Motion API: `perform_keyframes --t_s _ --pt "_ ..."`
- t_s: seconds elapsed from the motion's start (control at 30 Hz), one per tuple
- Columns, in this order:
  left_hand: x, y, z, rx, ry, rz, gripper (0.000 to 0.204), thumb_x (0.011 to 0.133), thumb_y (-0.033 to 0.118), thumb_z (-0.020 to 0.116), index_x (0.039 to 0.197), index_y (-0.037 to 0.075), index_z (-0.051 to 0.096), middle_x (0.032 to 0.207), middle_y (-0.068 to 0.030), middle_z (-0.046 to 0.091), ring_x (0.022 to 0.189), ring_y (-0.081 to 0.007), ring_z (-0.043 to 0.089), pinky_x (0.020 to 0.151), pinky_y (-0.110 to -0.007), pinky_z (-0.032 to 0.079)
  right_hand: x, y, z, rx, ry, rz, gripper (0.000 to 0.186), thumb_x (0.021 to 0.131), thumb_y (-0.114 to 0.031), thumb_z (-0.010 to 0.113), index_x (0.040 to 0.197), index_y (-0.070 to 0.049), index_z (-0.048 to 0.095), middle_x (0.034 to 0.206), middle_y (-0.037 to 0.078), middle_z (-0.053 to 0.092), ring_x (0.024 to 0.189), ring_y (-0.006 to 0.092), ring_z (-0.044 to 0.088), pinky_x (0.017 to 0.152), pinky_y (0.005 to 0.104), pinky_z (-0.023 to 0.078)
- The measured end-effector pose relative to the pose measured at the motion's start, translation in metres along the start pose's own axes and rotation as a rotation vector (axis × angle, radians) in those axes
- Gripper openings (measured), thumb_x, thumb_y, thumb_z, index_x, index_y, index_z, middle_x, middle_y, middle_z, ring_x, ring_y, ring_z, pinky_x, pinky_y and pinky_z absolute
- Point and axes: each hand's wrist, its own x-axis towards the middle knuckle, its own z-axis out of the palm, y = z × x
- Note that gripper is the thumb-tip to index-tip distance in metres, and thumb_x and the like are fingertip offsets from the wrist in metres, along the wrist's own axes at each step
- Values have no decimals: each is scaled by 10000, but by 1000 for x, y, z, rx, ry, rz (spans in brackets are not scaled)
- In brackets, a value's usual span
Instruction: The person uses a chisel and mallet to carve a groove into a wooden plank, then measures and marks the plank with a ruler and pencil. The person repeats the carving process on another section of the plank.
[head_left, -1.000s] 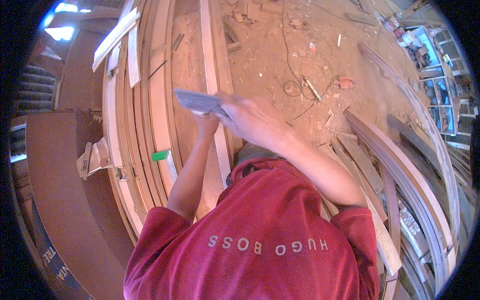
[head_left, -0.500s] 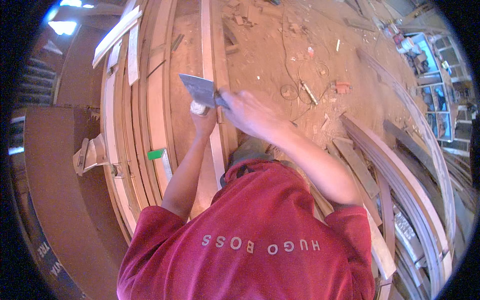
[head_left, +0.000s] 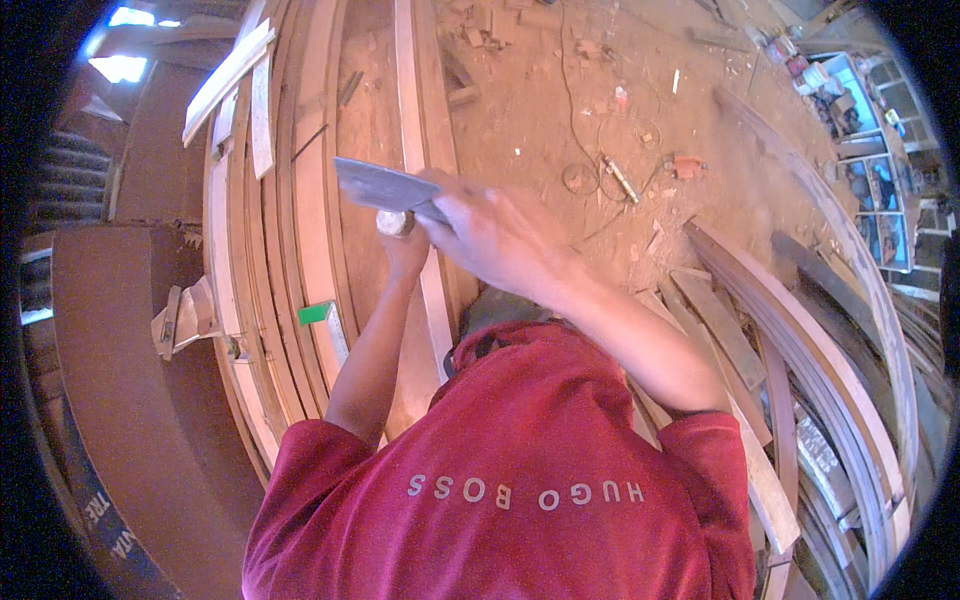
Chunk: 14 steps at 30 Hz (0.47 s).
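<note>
My right hand grips a putty knife with a wide grey metal blade that points left. Just beneath the blade, my left hand is closed around a pale, whitish object with a round end. Its exact kind cannot be made out, as the blade and my fingers cover part of it. Blade and pale end lie close together; whether they touch is unclear. Both hands are over a long wooden board.
Several long boards run along my left, with a green-handled try square on them. Wood scraps and a cord lie on the dusty floor, near an orange object. Stacked planks are at right, beyond them a blue shelf unit.
The putty knife and my right hand have shifted left, the blade sliding farther over the pale object. My left hand stays nearly in place, still closed around it.
</note>
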Motion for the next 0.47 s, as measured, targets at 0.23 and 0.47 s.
perform_keyframes --t_s 0.23,0.47 --pt "-1 9 5 -93 -76 -75 201 805 47 709 984 20 620 910 -28 645 851 -130 604 755 -301 498 -3 26 7 -242 -349 115 285 915 -216 564 1154 -65 526 806 191 663 701 392 666 542 483 540" --pt "0 0 16 103 -141 96 308 822 89 727 1100 -15 642 1010 -100 689 948 -138 632 796 -321 498 -10 12 -23 40 -128 214 385 891 -271 619 1206 -79 507 902 220 669 813 416 659 691 520 542"
